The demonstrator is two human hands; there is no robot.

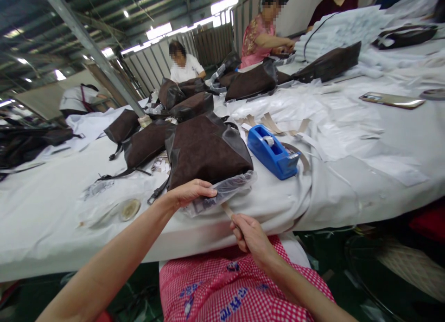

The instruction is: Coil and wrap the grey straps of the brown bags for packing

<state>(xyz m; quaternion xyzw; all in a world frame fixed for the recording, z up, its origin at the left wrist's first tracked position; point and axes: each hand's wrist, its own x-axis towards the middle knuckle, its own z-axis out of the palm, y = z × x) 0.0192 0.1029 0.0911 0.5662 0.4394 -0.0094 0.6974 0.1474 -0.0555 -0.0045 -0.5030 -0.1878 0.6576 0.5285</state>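
Note:
A dark brown bag (208, 150) lies on the white-covered table, its near edge partly wrapped in clear plastic (238, 183). My left hand (194, 192) is closed on that plastic at the bag's near edge, thumb on top. Just to the right and nearer the table edge, my right hand (248, 231) pinches a narrow beige strip (227, 210), whose far end reaches the plastic. Beyond my right hand stands a blue tape dispenser (273, 152), to the right of the bag.
More dark bags (146, 143) lie behind and left. A tape roll (130, 209) is at the left, a phone (392, 100) at the right. Beige strips (271, 123) lie behind the dispenser. People (259, 39) work across the table near rolled white material (337, 32).

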